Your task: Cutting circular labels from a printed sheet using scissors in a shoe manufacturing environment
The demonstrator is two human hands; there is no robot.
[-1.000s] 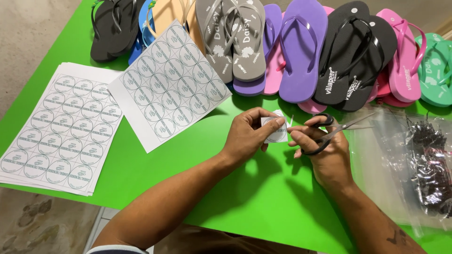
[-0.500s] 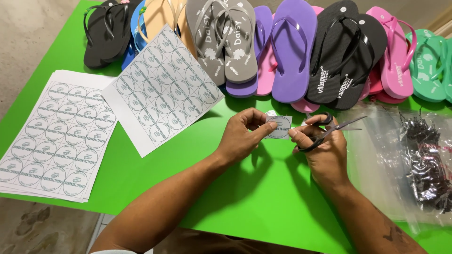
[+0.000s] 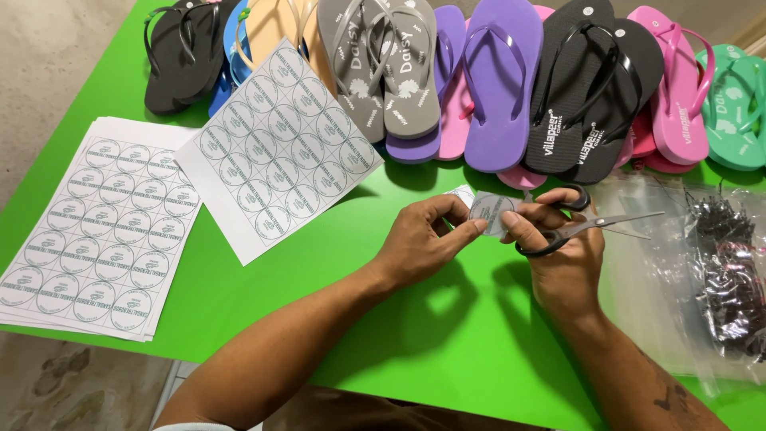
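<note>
My left hand (image 3: pixel 423 237) pinches a small cut-out paper label (image 3: pixel 488 211) between thumb and fingers above the green table (image 3: pixel 335 303). My right hand (image 3: pixel 558 247) holds black-handled scissors (image 3: pixel 586 223), blades pointing right and nearly closed; its fingertips also touch the label. Both hands meet at the middle of the table, just in front of the row of flip-flops.
Two sheets of round printed labels lie at left: a stack (image 3: pixel 96 223) and a single sheet (image 3: pixel 279 148). Flip-flops line the far edge: black (image 3: pixel 179 56), grey (image 3: pixel 383 64), purple (image 3: pixel 503 80), black (image 3: pixel 586 88), pink (image 3: pixel 674 88), teal (image 3: pixel 738 104). A clear plastic bag of dark small parts (image 3: pixel 718 271) lies at right.
The hands stay together at the same spot. The label has turned a little between the fingers, and the view has shifted slightly.
</note>
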